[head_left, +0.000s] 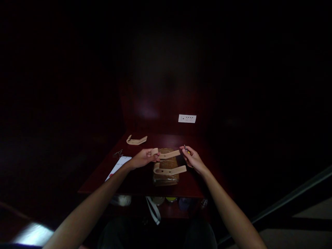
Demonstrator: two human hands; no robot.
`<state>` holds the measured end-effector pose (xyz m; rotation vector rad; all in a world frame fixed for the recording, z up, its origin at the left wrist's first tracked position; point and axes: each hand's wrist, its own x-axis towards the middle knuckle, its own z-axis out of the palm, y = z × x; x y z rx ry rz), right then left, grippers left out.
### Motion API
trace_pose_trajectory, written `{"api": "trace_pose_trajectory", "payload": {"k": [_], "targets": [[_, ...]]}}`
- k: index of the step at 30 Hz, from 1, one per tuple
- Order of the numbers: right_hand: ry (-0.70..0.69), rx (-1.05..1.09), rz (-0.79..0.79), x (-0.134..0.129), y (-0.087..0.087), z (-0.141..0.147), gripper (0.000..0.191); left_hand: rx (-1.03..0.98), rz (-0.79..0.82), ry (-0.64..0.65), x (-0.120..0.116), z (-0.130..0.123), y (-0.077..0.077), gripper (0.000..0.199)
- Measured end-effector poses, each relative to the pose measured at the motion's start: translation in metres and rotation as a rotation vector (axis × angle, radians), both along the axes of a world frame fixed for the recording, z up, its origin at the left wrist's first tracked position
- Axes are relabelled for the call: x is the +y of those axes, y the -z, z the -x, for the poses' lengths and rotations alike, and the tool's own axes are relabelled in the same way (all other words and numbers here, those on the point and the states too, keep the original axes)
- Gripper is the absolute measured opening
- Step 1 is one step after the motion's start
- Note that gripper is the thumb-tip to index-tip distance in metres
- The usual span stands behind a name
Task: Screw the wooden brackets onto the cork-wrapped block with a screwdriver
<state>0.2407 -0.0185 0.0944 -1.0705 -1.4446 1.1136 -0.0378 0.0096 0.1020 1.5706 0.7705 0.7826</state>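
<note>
My left hand (144, 158) pinches the folded end of a tan leather strap (168, 155), which has a small hole and lies over a brown wrapped packet (166, 178). My right hand (194, 160) is shut on a small yellow-handled tool (185, 149) with a dark tip, most of it hidden by my fingers. A second strap (169, 169), with holes in it, rests on the packet just below my hands. A third, bent strap (136, 140) lies farther away at the left.
The dark red wooden desk (145, 181) meets a wall with a white electrical socket plate (187, 118) behind it. A white sheet (118, 167) and a small dark metal tool (118, 154) lie at the left. Several items sit on a shelf below.
</note>
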Motion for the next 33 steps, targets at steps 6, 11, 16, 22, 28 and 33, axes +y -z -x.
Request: {"api": "trace_pose_trajectory", "payload": {"k": [6, 11, 16, 22, 28, 33], "targets": [[-0.031, -0.078, -0.009, 0.012, 0.002, 0.006, 0.04, -0.048, 0.057, 0.096, 0.0, -0.003, -0.005, 0.039], [-0.011, -0.066, 0.006, 0.014, 0.014, 0.008, 0.034, -0.062, 0.027, 0.156, -0.004, -0.005, -0.007, 0.039], [0.108, -0.009, 0.03, 0.015, 0.026, 0.011, 0.032, -0.111, -0.015, 0.043, -0.006, 0.002, 0.007, 0.043], [0.145, 0.079, 0.02, 0.021, 0.042, 0.01, 0.031, 0.01, -0.138, -0.197, -0.005, 0.001, 0.039, 0.037], [0.186, 0.008, -0.015, 0.019, 0.046, 0.008, 0.03, -0.038, -0.197, -0.239, -0.005, 0.001, 0.054, 0.036], [0.186, -0.128, -0.057, 0.013, 0.042, 0.008, 0.03, 0.039, -0.268, -0.302, -0.007, 0.007, 0.05, 0.033]]}}
